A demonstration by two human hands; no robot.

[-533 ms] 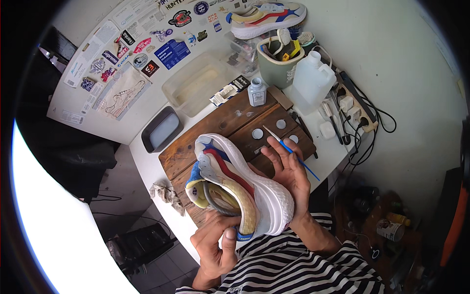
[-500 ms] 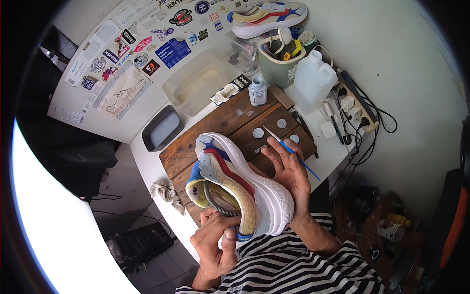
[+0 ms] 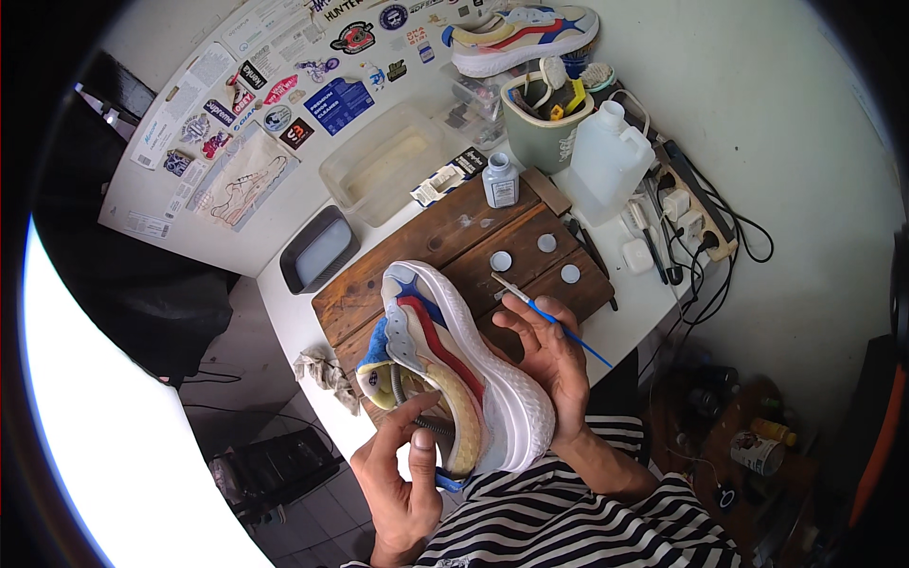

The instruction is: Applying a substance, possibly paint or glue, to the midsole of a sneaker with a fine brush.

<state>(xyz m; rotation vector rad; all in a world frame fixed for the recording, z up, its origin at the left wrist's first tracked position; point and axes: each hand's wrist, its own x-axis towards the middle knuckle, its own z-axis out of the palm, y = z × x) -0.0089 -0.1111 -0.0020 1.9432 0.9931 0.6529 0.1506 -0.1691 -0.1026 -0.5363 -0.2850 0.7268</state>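
A sneaker [image 3: 440, 346] with cream, red, blue and grey panels and a white sole is tilted on its side in front of me, laces off. A grey metal coil [image 3: 434, 425] sits inside its opening. My left hand [image 3: 402, 478] is at the collar, its index finger reaching over the opening and its thumb apart. My right hand [image 3: 554, 374] is against the sole and also holds a thin paintbrush [image 3: 559, 325] with a blue handle, its bristles toward the board. Where the right fingers meet the sole is partly hidden.
Under the shoe is a dark wooden board [image 3: 454, 222] with a small bottle [image 3: 501, 180] and several round pale lids [image 3: 546, 243]. Beyond are a clear tub [image 3: 379, 194], a white jug [image 3: 606, 156], a brush bin [image 3: 540, 137] and another sneaker [image 3: 525, 40]. A cabled power strip [image 3: 705, 208] lies right.
The shoe has shifted slightly left and turned a little. My left fingers have moved from inside the heel to over the opening. The brush tip has moved left and down.
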